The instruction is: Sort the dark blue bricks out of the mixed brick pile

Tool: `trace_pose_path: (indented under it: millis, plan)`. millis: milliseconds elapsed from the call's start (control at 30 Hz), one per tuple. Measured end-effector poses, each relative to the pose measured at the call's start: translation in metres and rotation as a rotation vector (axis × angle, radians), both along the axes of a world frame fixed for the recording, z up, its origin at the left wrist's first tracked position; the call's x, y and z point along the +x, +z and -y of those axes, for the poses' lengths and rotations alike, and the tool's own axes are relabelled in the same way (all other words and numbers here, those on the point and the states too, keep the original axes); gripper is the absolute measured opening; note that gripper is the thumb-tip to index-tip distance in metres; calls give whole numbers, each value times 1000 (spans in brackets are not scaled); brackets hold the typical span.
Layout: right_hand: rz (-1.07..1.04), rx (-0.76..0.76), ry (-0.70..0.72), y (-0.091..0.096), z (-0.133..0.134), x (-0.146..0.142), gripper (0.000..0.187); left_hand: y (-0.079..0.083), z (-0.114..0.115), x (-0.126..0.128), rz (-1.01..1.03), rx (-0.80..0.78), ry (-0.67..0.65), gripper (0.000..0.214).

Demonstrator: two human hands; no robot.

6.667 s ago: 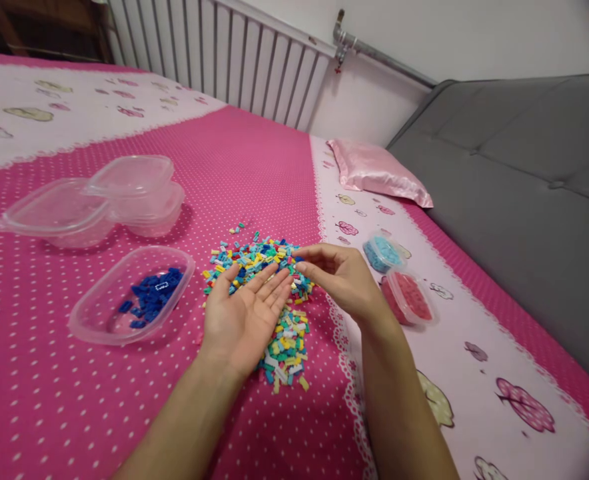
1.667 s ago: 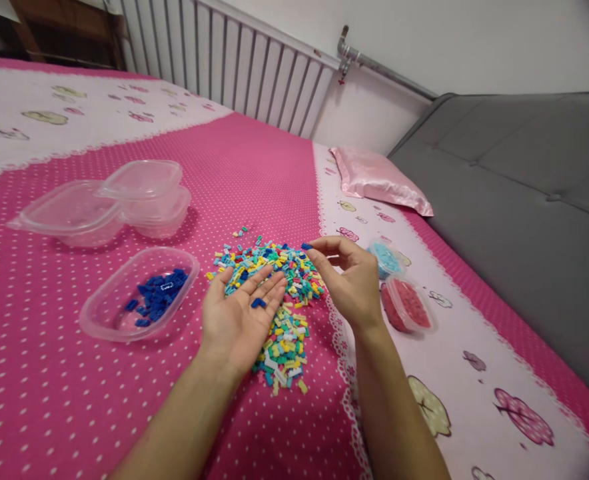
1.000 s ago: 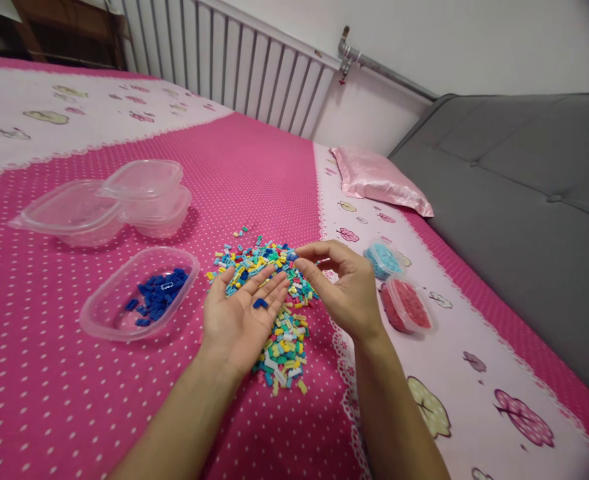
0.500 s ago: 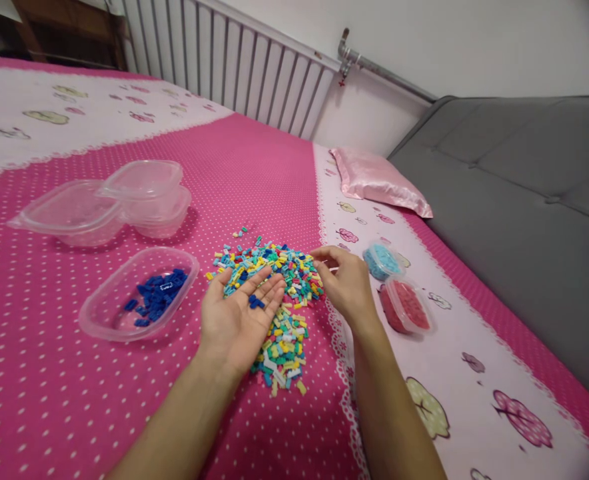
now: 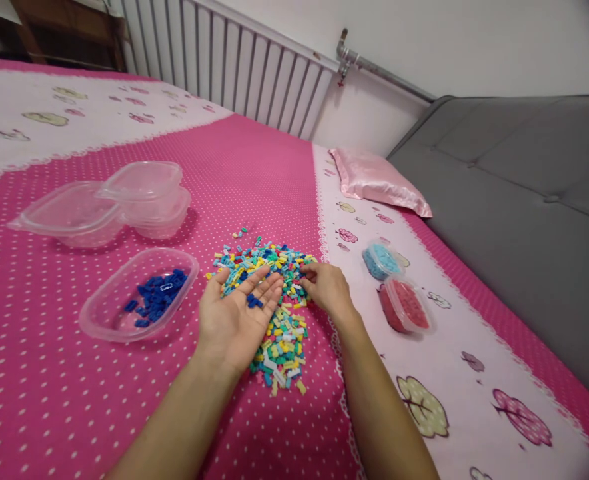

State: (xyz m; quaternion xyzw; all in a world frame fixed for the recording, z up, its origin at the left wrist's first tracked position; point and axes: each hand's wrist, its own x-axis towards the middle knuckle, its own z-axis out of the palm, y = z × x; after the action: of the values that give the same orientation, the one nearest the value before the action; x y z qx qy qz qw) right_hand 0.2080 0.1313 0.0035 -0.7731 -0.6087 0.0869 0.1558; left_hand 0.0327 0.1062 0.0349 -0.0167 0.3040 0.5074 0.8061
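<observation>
A pile of small mixed-colour bricks (image 5: 279,333) lies on the pink dotted bedspread (image 5: 49,393). My left hand (image 5: 237,317) lies palm up over the pile's left side, fingers spread, with a few dark blue bricks (image 5: 252,301) resting on its fingers. My right hand (image 5: 327,288) reaches down into the pile's right edge, its fingertips curled among the bricks; what they hold, if anything, is hidden. A clear oval tub (image 5: 105,320) with dark blue bricks (image 5: 155,297) inside sits left of my left hand.
Stacked empty clear tubs (image 5: 144,193) and a lid (image 5: 64,210) stand at the back left. A small tub of light blue bricks (image 5: 382,260) and one of red bricks (image 5: 404,305) sit to the right. A pink pillow (image 5: 379,180), grey sofa (image 5: 524,200) and radiator (image 5: 234,60) lie beyond.
My right hand dropped from above my left palm down to the pile's right edge. A few dark blue bricks now rest on my left hand, which was bare 6.7 s ago.
</observation>
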Motion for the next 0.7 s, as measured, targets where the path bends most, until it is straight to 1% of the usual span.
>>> trace_pose_path:
  millis: [100,200,367,467,567,700]
  plan:
    - [15,10,-11,-1,0,-1,22,-1,-1,0,-2,8,0,57]
    - [31,-13,-30,0,1,-1,19,-2,-1,1,-3,12,2,57]
    - [58,-72,-121,4,2,5,20,-1,1,0,-3,9,0,57]
    - [69,-75,-173,7,3,9,20,-1,1,-1,-3,3,2,56]
    - [50,-25,-197,10,4,10,20,0,1,0,-3,-1,2,55]
    - [-29,102,-190,13,4,13,20,1,0,0,-2,-2,0,54]
